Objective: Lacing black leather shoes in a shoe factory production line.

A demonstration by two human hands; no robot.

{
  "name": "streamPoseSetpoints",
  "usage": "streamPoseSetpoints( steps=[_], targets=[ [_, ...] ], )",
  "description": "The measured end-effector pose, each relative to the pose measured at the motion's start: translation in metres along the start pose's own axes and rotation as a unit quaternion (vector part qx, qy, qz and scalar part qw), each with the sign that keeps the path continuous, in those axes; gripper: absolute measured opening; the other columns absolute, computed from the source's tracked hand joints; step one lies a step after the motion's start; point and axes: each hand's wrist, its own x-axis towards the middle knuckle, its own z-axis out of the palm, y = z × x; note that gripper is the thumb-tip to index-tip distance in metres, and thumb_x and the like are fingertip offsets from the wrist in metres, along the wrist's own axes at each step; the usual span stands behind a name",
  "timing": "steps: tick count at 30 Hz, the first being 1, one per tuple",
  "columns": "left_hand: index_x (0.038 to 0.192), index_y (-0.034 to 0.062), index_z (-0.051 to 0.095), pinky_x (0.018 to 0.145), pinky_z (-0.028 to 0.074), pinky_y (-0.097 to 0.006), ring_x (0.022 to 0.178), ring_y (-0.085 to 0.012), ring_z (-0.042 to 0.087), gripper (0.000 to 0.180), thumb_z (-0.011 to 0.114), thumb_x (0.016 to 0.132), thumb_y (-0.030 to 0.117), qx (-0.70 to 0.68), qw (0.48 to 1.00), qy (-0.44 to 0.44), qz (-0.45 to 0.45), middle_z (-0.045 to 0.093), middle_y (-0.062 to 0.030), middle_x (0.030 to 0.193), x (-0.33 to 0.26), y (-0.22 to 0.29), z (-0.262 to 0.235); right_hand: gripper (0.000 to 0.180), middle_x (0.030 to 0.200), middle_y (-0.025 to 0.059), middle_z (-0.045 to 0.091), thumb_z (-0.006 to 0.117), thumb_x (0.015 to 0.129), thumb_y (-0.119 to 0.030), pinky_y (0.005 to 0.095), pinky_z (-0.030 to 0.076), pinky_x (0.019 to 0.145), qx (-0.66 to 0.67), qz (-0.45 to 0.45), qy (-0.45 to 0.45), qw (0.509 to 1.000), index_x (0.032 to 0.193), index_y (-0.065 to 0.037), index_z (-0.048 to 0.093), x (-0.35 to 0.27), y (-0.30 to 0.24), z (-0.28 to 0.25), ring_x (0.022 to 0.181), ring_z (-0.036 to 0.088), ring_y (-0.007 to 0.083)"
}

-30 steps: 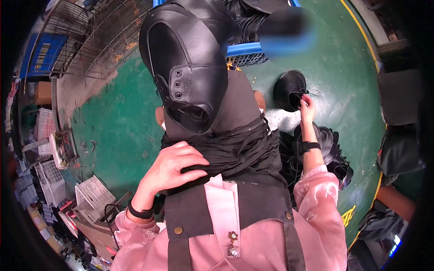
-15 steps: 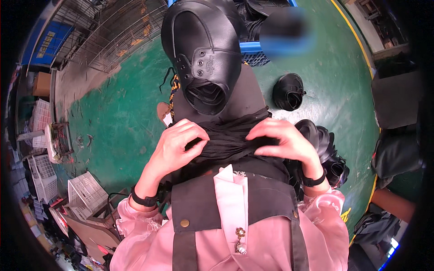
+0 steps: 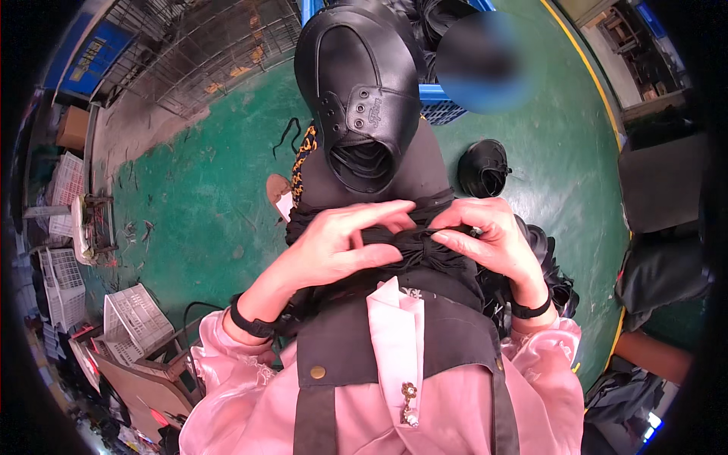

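A bundle of black shoelaces (image 3: 413, 246) lies across my lap. My right hand (image 3: 481, 235) pinches some of the laces between thumb and fingers at the bundle's right part. Reaching over the laces from the left, my left hand (image 3: 349, 239) is open, its thumb and index finger apart. Beyond both hands, a black leather shoe (image 3: 364, 83) stands over my knees with its opening toward me. Its eyelets carry no lace.
A blue crate (image 3: 444, 106) with black shoes stands ahead; a blurred patch covers part of it. Another black shoe (image 3: 483, 168) lies on the green floor, with more shoes (image 3: 550, 265) by my right arm. White baskets (image 3: 140, 322) and wire racks (image 3: 197, 53) stand to the left.
My left hand has moved right over the laces, and its fingers have stretched out. My right hand has closed from a loose curl into a pinch on the laces. The view has shifted slightly.
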Motion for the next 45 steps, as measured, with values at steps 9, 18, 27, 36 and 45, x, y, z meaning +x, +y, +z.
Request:
streamPoseSetpoints(
  steps=[9, 18, 27, 36, 45],
  targets=[
    [0.099, -0.0017, 0.07, 0.058, 0.041, -0.017, 0.068, -0.0024, 0.053, 0.015, 0.06, 0.091, 0.005, -0.034, 0.977, 0.204, -0.047, 0.07, -0.0022, 0.085, -0.051, 0.019, -0.073, 0.015, 0.079, 0.0069, 0.067, 0.068, 0.089, -0.013, 0.0276, 0.048, 0.062, 0.023, 0.022, -0.083, 0.996, 0.093, 0.001, 0.072, -0.001, 0.011, -0.032, 0.069, 0.063, 0.0142],
    [0.104, -0.0012, 0.067, 0.046, 0.023, -0.02, 0.051, -0.0016, 0.034, 0.019, 0.061, 0.096, 0.015, 0.074, 0.862, 0.499, 0.053, 0.044, 0.0065, 0.061, -0.098, -0.001, -0.147, 0.02, 0.08, -0.0002, 0.063, 0.063, 0.094, -0.018, 0.0233, 0.045, 0.063, 0.153, 0.167, -0.128, 0.966, 0.098, -0.001, 0.072, -0.009, 0.055, -0.031, 0.07, 0.055, 0.0063],
    [0.105, 0.0007, 0.069, 0.046, 0.026, -0.02, 0.052, -0.002, 0.037, 0.022, 0.065, 0.094, 0.019, 0.113, 0.762, 0.635, 0.063, 0.047, 0.0051, 0.062, -0.108, -0.044, -0.182, 0.021, 0.08, -0.0009, 0.063, 0.057, 0.098, -0.016, 0.0216, 0.047, 0.064, 0.178, 0.162, -0.118, 0.963, 0.109, -0.002, 0.069, -0.009, 0.057, -0.03, 0.07, 0.056, 0.0059],
    [0.098, 0.0039, 0.071, 0.08, 0.05, -0.035, 0.09, -0.0284, 0.067, 0.019, 0.063, 0.09, 0.019, 0.475, 0.714, 0.51, -0.068, 0.069, -0.014, 0.097, -0.081, -0.08, -0.164, 0.019, 0.081, 0.0002, 0.065, 0.056, 0.099, -0.014, 0.0217, 0.049, 0.066, 0.203, 0.138, -0.051, 0.968, 0.106, -0.002, 0.069, 0.027, 0.038, -0.007, 0.071, 0.058, 0.0065],
    [0.092, -0.0008, 0.068, 0.061, 0.053, -0.034, 0.07, -0.0283, 0.068, 0.012, 0.07, 0.083, 0.006, 0.199, 0.964, 0.059, 0.166, 0.071, -0.0123, 0.083, -0.023, 0.028, -0.066, 0.063, 0.147, 0.0165, 0.041, 0.073, 0.081, -0.007, 0.0286, 0.054, 0.08, 0.155, -0.186, -0.037, 0.969, 0.139, -0.003, 0.047, 0.074, -0.015, 0.038, 0.129, 0.048, 0.0249]
  ],
)
